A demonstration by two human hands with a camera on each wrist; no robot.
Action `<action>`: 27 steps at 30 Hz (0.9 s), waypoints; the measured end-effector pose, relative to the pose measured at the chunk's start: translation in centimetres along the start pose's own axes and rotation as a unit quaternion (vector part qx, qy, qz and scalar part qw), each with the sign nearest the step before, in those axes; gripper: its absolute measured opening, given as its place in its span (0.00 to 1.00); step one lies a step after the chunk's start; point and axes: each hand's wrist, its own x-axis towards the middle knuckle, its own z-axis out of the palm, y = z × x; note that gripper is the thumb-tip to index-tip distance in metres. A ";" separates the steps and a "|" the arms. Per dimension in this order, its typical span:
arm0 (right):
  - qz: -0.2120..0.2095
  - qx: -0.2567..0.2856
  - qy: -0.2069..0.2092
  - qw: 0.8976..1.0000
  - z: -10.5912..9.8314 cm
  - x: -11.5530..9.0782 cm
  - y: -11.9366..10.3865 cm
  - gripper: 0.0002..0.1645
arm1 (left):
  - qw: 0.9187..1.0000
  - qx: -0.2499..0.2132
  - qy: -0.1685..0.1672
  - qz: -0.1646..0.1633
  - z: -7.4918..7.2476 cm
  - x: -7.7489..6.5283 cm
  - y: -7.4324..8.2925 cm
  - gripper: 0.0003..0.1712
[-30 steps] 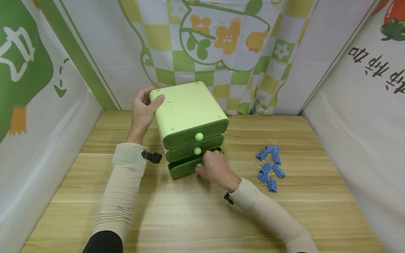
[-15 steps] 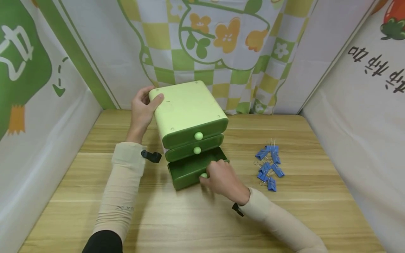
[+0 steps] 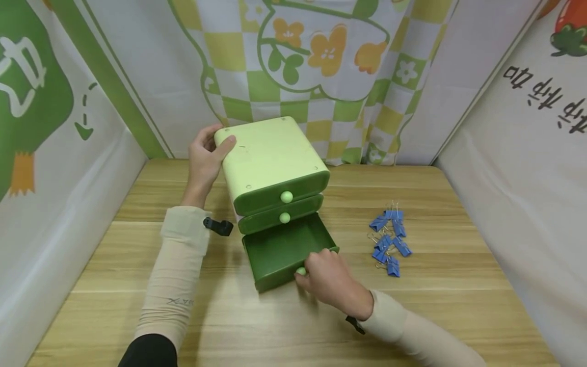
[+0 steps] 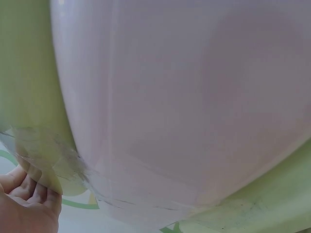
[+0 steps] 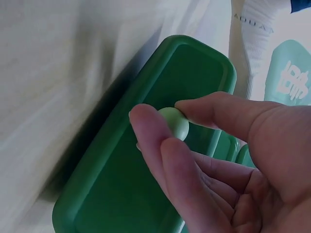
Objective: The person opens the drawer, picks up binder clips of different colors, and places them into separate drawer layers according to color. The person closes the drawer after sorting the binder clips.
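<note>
A small cabinet with a light green top and three dark green drawers stands on the table. My left hand grips its back left corner, thumb on the top and fingers behind the edge. The bottom drawer is pulled well out, and its visible inside holds nothing. My right hand pinches that drawer's round light green knob between thumb and fingers. The top drawer and the middle drawer are pushed in. In the left wrist view the cabinet's pale side fills most of the picture.
Several blue binder clips lie in a loose group on the wooden table, to the right of the cabinet. A patterned curtain hangs right behind the cabinet. White printed walls stand on both sides.
My right hand has pulled the bottom drawer by its knob from slightly out to far out, toward me. My left hand has stayed on the cabinet's corner.
</note>
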 end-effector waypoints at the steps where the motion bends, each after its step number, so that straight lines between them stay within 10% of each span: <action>1: 0.000 -0.006 0.000 1.000 0.0 -0.2 -0.1 0.40 | 1.000 0.000 0.001 -0.001 0.0 0.0 0.0 0.34; 27: -0.038 0.026 -0.051 0.998 -1.5 -2.5 1.6 0.19 | 1.000 0.003 -0.001 -0.007 0.0 -0.2 0.2 0.37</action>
